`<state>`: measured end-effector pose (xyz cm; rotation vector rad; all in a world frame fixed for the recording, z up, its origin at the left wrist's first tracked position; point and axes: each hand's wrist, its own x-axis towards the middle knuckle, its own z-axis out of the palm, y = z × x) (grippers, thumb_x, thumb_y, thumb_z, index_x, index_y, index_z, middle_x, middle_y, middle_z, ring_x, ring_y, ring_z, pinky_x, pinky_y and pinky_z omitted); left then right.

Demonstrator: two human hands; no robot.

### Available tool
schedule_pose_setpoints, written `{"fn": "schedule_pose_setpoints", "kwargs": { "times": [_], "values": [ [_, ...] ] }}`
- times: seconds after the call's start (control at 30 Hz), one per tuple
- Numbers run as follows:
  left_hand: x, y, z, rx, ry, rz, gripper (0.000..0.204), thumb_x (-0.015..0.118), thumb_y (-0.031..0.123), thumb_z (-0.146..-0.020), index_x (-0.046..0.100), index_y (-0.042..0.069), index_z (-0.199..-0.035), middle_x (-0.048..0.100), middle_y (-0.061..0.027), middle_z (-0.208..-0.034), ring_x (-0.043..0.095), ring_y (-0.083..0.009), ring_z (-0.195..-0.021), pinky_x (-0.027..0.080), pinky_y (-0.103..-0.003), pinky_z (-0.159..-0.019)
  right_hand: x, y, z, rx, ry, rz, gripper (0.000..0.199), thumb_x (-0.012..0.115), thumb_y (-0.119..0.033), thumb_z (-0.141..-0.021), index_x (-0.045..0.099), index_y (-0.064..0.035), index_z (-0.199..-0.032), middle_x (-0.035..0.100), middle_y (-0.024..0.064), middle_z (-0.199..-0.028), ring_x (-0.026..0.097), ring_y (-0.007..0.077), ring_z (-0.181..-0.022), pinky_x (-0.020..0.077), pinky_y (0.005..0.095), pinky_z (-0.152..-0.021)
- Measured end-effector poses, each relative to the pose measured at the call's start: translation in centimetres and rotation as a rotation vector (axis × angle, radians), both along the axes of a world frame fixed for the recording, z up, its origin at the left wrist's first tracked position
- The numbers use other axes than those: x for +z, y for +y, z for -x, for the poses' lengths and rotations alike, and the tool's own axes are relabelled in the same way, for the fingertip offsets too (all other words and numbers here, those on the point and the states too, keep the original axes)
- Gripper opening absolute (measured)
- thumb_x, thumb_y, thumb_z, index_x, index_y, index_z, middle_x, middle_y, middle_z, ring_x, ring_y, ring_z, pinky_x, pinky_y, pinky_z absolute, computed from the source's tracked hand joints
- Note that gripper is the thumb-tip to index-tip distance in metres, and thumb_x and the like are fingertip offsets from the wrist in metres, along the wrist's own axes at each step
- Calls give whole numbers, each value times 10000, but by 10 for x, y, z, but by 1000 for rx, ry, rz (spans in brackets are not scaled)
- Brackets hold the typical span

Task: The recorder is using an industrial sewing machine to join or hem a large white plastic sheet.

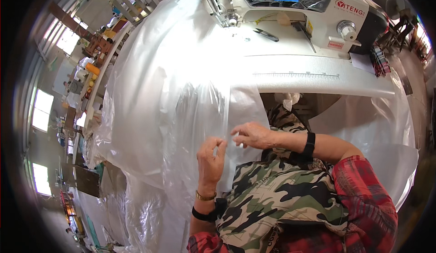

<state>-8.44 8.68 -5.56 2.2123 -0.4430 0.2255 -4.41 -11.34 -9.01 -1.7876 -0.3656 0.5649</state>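
A large sheet of translucent white plastic film [150, 116] drapes over the left side of the sewing table and hangs down in front of me. Over its near part, my left hand [212, 160] is raised with fingers curled and the thumb against them. Close to its right, my right hand [252, 135] is bent inward, its fingers curled in a pinch. A small gap lies between the two hands. What the fingertips hold, if anything, is too small to make out. Below them a camouflage apron [286, 194] covers my lap.
Beyond the hands stands a white sewing machine [290, 7] with a lit display. Black thread snips [266, 35] and a dark tool [303, 34] lie on its bed. The table's front edge [327, 87] carries a ruler scale. Thread cones [93, 68] sit on a cluttered bench at left.
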Motion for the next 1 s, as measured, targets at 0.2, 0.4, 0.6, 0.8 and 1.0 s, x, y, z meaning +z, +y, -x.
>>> {"fn": "schedule_pose_setpoints", "kwargs": {
  "times": [0.2,0.4,0.6,0.8,1.0],
  "values": [
    [2,-9,17,-10,487,536,112,619,116,-976,598,17,-1026,510,54,-675,428,-18,-585,336,-188,-537,-24,-24,-3,-532,-490,91,248,676,-285,-882,621,-43,-880,644,151,-721,641,310,-638,503,396,-610],
    [8,-19,19,-17,419,561,112,598,115,-992,594,24,-1056,466,73,-649,390,-13,-565,305,-181,-523,-93,-47,-2,-889,-322,27,380,725,-331,-824,633,10,-963,626,153,-750,620,239,-710,508,364,-699],
    [17,-29,17,-14,-64,105,87,613,68,-965,633,-15,-948,518,20,-705,445,-52,-602,373,-216,-548,-35,-33,22,-282,-282,21,313,650,-280,-864,680,26,-923,651,210,-765,633,324,-685,500,404,-676],
    [25,-38,18,-100,84,152,59,614,21,-938,628,-36,-935,587,-24,-765,505,-85,-646,428,-253,-580,31,-15,65,-25,-247,-103,231,623,-211,-895,600,18,-868,616,194,-742,604,315,-651,479,410,-634],
    [21,-37,21,-86,15,12,76,621,31,-934,618,-44,-941,598,-95,-774,524,-110,-638,439,-267,-586,26,-11,74,-71,-413,-30,184,611,-180,-884,563,-7,-849,599,184,-729,608,377,-697,480,430,-650]
  ]
}}
